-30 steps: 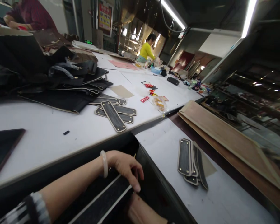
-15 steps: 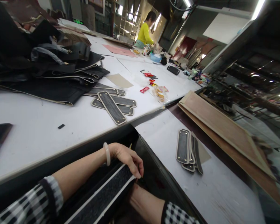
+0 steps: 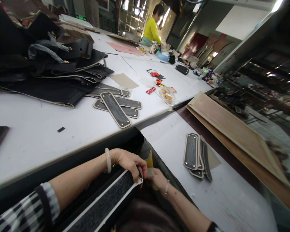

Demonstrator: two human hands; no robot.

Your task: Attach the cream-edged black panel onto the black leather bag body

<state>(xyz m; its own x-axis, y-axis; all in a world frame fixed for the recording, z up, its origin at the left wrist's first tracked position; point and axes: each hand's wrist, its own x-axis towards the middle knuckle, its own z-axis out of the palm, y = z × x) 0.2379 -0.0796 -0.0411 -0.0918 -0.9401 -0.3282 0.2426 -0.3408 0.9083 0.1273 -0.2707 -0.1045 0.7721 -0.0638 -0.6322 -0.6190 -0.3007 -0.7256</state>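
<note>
My left hand point(image 3: 130, 163), with a pale bangle on its wrist, has its fingers closed on the far end of a long black bag panel point(image 3: 106, 201) with white edges. The panel slants down toward me over dark material. Close beside its end is my right hand point(image 3: 157, 179), its fingers curled around a yellow, partly see-through thing point(image 3: 149, 159). That thing is blurred and half hidden, so its kind does not show. White folded edging point(image 3: 140, 181) pokes out under my left fingertips.
Black strips with rivets lie in a pile point(image 3: 116, 109) on the white table and in a stack point(image 3: 192, 151) on the right table. Black bag pieces point(image 3: 62, 87) are heaped at left. Boards point(image 3: 232, 135) lean at right. A person in yellow point(image 3: 151, 30) works behind.
My right hand has come out from beneath the panel's end to its right side, and the yellow thing now shows there. My left hand stays on the panel's end.
</note>
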